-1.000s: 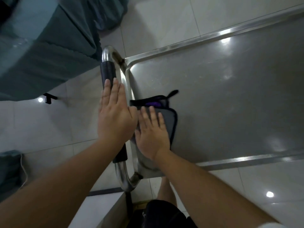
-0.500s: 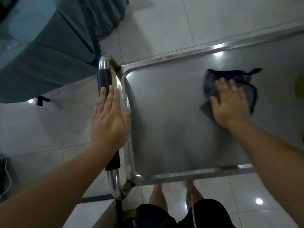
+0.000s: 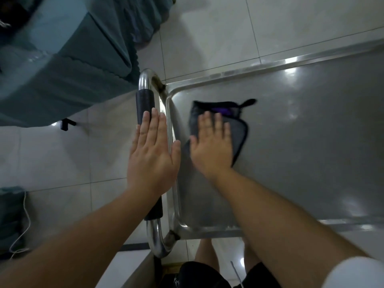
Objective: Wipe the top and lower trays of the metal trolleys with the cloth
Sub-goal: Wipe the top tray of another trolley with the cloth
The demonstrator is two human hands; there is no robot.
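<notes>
A grey, folded microfibre cloth with black edging point(image 3: 239, 129) lies flat on the stainless-steel top tray of the metal trolley point(image 3: 311, 142), close to the tray's left rim and toward its far-left corner. A patch of purple shows at the cloth's far edge, and a small black hanging loop sticks out from its far-right corner. The cloth's right edge curves in a dark-bound line; its left part is hidden under the hand.

The right hand point(image 3: 212, 146) presses palm-down on the cloth, its fingers point(image 3: 218, 123) straight and lightly spread, thumb out to the left; nothing is curled round the fabric. The hand looks slightly blurred.

The left hand point(image 3: 152, 154) lies flat on the trolley's chrome tube handle with its black foam sleeve point(image 3: 145, 104), fingers straight and together pointing far, thumb reaching over to the tray's raised left rim. It holds nothing in a clenched way; it only rests on the bar.

The tray surface is dull, brushed grey with bright light spots along its far rim and right half. Its raised rim runs along the far, left and near sides.

To the far left a teal draped fabric point(image 3: 62, 69) hangs over pale floor tiles point(image 3: 207, 38). A white cord point(image 3: 22, 229) trails on the floor at the near left. The person's bare legs and dark shorts point(image 3: 197, 275) show below the tray's near edge.
</notes>
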